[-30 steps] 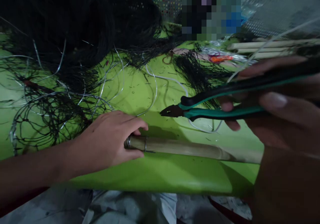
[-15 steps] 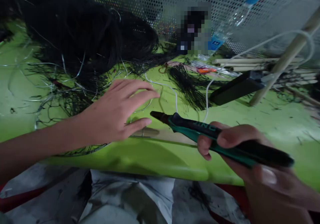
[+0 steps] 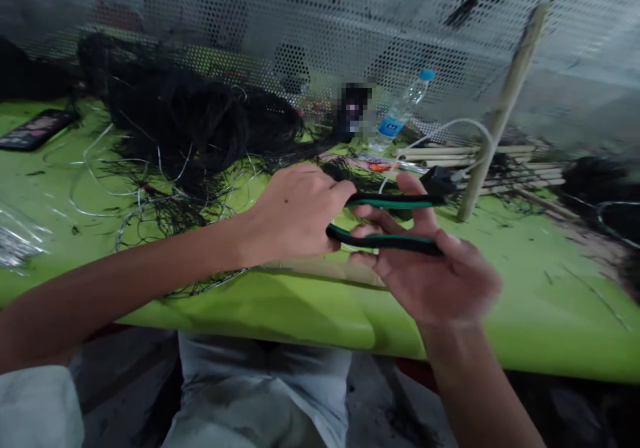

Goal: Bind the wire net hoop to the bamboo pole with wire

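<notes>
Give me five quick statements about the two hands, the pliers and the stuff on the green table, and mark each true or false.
1. The right hand holds the black-and-teal handled pliers. True.
2. The left hand covers the pliers' head end. True.
3. The clear plastic water bottle has a red cap. False: blue.
4. The dark smartphone lies beside the right hand. False: far left on the green table.
5. The black tangled netting lies behind the left hand. True.
</notes>
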Demonstrator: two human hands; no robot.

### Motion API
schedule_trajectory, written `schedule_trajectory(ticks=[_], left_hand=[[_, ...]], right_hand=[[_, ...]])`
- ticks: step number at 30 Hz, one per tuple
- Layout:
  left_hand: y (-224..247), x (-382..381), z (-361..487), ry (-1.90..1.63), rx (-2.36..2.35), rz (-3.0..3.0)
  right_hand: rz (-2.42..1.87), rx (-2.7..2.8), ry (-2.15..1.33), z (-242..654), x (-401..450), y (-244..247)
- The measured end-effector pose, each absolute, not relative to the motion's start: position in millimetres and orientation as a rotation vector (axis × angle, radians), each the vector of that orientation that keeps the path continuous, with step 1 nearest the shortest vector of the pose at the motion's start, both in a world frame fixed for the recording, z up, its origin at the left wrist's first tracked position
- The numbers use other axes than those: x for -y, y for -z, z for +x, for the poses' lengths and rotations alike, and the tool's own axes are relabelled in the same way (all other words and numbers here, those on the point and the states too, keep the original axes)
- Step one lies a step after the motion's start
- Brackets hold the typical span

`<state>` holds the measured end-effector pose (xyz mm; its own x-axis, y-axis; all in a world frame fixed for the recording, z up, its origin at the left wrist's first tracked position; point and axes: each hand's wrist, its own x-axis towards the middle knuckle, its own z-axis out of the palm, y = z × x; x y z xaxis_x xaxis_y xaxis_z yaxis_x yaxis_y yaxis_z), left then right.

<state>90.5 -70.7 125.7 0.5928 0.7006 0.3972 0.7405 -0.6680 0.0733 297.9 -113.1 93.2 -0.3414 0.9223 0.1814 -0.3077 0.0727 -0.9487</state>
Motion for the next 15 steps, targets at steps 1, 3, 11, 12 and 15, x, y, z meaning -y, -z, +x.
schedule_trajectory(ticks=[1, 3, 11, 12, 15], left_hand=[[-126, 66, 90, 0.576, 1.3, -2.692], [-127, 60, 89, 0.523, 1.456, -2.648], [-143, 50, 105, 0.356, 1.421, -2.663], [-146, 50, 101, 0.349, 1.406, -2.681], [-144, 59, 70, 0.508, 1.327, -2.717]], right_hand=[[-0.798, 1.382, -1.26, 299, 112, -95], [-0.968, 1.583, -0.5, 301, 111, -99], [-1.507, 2.611, 0.746, 286, 66, -127], [-1.528, 2.644, 0.713, 284, 59, -125], [-1.582, 2.669, 0.527, 289, 47, -112]])
